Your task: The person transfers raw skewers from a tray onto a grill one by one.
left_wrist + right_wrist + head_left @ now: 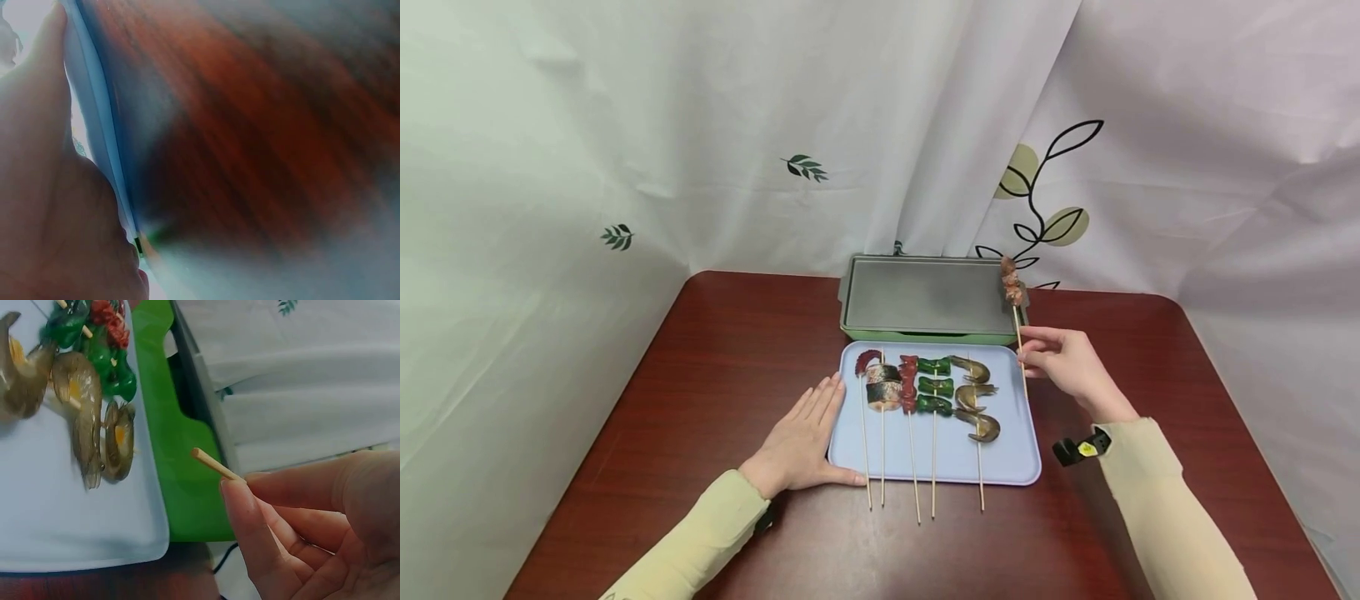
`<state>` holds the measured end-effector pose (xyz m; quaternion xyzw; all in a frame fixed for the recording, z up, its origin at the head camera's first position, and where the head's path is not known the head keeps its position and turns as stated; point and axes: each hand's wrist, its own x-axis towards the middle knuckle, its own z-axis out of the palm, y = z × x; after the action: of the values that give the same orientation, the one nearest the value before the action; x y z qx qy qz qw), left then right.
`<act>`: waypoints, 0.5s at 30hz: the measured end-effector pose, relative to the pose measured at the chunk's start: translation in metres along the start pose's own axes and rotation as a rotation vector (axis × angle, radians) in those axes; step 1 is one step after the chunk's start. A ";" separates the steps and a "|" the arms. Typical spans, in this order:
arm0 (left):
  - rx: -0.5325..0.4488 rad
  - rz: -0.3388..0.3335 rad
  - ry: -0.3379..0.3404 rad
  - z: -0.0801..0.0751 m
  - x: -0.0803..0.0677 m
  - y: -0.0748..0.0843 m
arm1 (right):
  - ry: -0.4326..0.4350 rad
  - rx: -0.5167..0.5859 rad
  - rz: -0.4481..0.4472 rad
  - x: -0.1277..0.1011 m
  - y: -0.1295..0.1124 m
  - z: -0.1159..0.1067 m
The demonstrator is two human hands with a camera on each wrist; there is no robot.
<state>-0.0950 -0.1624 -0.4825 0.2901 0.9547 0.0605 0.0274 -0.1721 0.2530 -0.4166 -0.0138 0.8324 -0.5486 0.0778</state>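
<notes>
My right hand pinches the thin wooden stick of a brown meat skewer between thumb and fingers. The meat end appears over the right end of a grey griddle plate. In the right wrist view, a stick end pokes out past the fingertips; the meat is out of that view. My left hand lies with straight fingers along the left edge of a pale blue tray. On the tray are shrimp, green pepper, red-piece, dark-skinned fish and curled dark red skewers.
The griddle's green base stands right behind the tray on a reddish-brown table. Several sticks overhang the tray's front edge. A white curtain hangs behind the table. A black cord shows beside the griddle in the right wrist view.
</notes>
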 end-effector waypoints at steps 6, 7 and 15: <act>0.002 -0.004 -0.001 0.003 0.000 0.000 | -0.023 -0.022 0.055 0.015 0.003 0.001; 0.005 -0.004 0.002 0.004 0.000 -0.001 | -0.024 -0.021 0.059 0.017 0.003 0.000; -0.004 0.010 0.042 0.009 0.000 -0.003 | -0.043 -0.026 0.068 0.022 0.001 -0.001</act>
<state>-0.0961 -0.1639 -0.4914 0.2934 0.9535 0.0687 0.0078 -0.1936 0.2518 -0.4202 0.0017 0.8375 -0.5344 0.1138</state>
